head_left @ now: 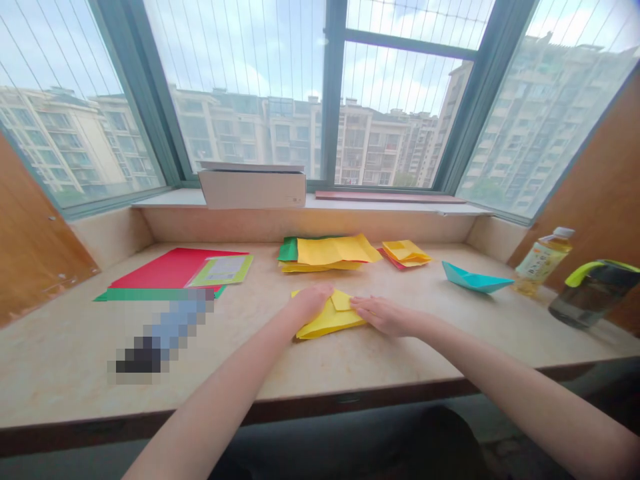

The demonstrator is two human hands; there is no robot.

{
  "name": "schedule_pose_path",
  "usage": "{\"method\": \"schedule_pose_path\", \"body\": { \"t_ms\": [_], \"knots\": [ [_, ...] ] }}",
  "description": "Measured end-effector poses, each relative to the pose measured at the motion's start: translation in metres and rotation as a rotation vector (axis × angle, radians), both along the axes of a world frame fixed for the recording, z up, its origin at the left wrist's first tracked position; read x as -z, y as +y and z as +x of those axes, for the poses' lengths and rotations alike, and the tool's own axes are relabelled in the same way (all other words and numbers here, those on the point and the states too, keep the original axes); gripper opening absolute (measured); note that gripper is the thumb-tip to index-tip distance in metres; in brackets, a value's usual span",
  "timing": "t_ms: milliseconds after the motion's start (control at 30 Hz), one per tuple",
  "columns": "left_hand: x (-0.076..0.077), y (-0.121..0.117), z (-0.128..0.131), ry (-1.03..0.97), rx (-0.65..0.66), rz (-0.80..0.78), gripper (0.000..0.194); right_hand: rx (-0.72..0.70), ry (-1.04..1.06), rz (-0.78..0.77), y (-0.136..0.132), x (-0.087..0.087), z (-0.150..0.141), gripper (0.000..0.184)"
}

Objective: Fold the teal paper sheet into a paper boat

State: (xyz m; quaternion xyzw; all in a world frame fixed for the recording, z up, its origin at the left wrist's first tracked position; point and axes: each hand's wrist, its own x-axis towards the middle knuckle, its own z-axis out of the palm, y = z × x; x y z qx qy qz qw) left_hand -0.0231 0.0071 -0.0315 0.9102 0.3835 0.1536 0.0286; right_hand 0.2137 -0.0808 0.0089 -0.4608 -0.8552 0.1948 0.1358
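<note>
A folded sheet of yellow paper point(327, 325) lies on the table in front of me, with a small flap point(342, 301) turned over near its upper edge. My left hand point(314, 301) is on its left side, fingers bent together and closed on the paper; the fingertips are partly hidden. From the right, my right hand point(387, 316) rests flat on the sheet's right edge by the flap, fingers stretched out. Behind the hands are folded yellow and green papers point(335, 251) in a stack. A smaller yellow-and-red folded piece point(407, 252) sits to its right.
Red and green sheets point(155, 270) lie at left under a light-green packet point(223, 269), near a pixelated object point(167, 333). A blue paper boat point(475, 279), a bottle point(544, 260) and a dark jug point(593, 293) stand right. A white box point(254, 189) is on the sill.
</note>
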Motion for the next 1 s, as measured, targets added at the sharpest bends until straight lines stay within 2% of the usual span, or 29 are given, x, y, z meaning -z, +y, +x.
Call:
{"method": "schedule_pose_path", "body": {
  "t_ms": [167,300,467,667,767,933,1000],
  "knots": [
    [-0.005,-0.005,-0.001,-0.009,0.024,0.034,0.037,0.348,0.041,0.182,0.014,-0.006,-0.007,0.035],
    [-0.008,-0.004,-0.004,-0.024,0.063,0.032,0.037,0.458,-0.018,0.182,0.018,-0.003,-0.014,0.027],
    [-0.006,0.001,-0.010,-0.062,0.074,0.014,0.038,0.494,-0.067,0.127,0.019,0.008,-0.020,0.022],
    [-0.009,0.007,-0.015,-0.163,-0.003,0.011,0.052,0.513,-0.028,0.049,0.031,0.012,-0.013,0.045],
    [-0.010,0.007,-0.017,-0.169,-0.028,0.003,0.053,0.483,-0.024,0.027,0.030,0.010,-0.014,0.036],
    [-0.007,0.004,-0.016,-0.159,0.001,-0.001,0.041,0.501,-0.057,0.073,0.022,0.009,-0.019,0.032],
    [-0.006,0.004,-0.015,-0.174,0.002,0.002,0.043,0.485,-0.068,0.077,0.019,0.009,-0.021,0.025]
  ]
}}
